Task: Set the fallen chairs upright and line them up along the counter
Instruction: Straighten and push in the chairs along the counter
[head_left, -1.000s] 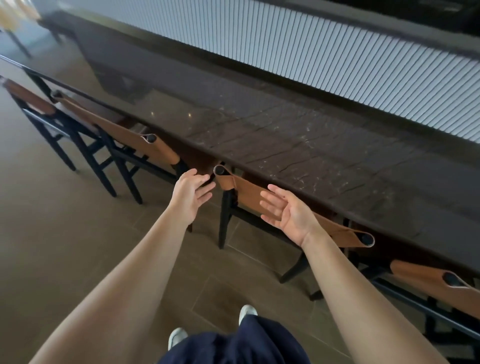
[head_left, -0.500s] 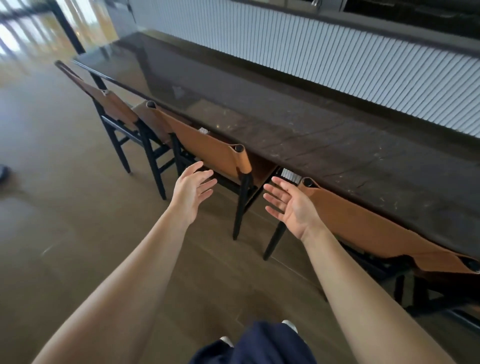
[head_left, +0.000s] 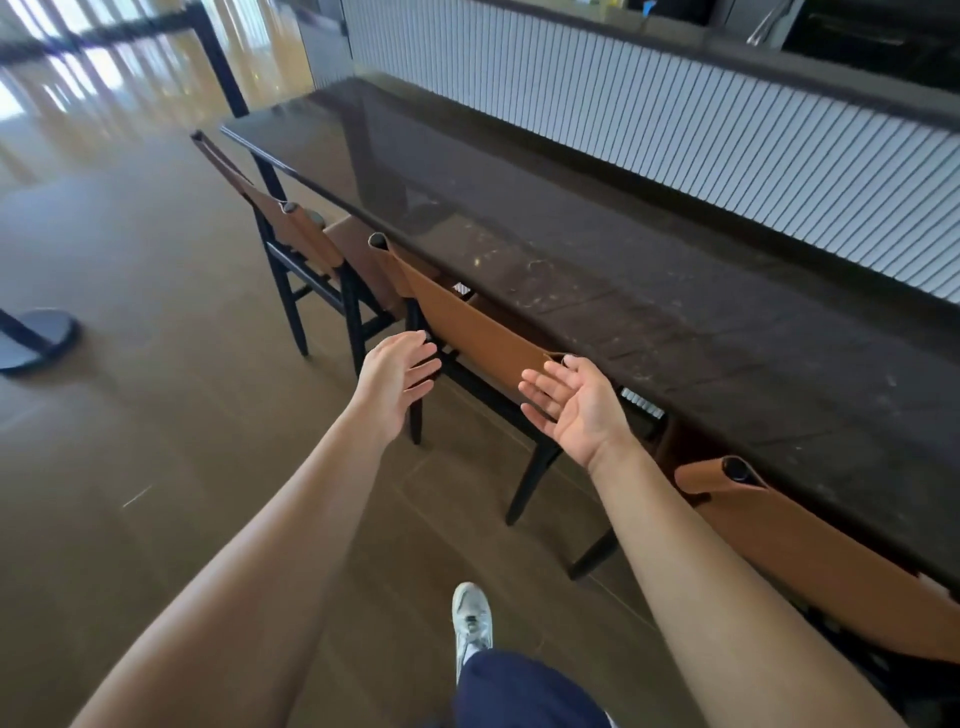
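Note:
Three chairs with tan leather backs and black frames stand upright, tucked under the dark stone counter (head_left: 597, 249). The far chair (head_left: 291, 228) is at the counter's left end, the middle chair (head_left: 478, 332) is straight ahead, and the near chair (head_left: 810, 551) is at the right. My left hand (head_left: 397, 376) is open, held just in front of the middle chair's left post without gripping it. My right hand (head_left: 576, 402) is open, palm up, close to that chair's right upper corner. Neither hand holds anything.
A ribbed white wall panel (head_left: 675, 135) rises behind the counter. A round stand base (head_left: 34, 338) sits on the floor at the far left. Brown tiled floor (head_left: 156, 467) stretches left of the chairs. My shoe (head_left: 470, 623) is below.
My view has moved left along the counter, bringing the far end and another chair into sight. Both hands stay open and raised in front of the chair backs.

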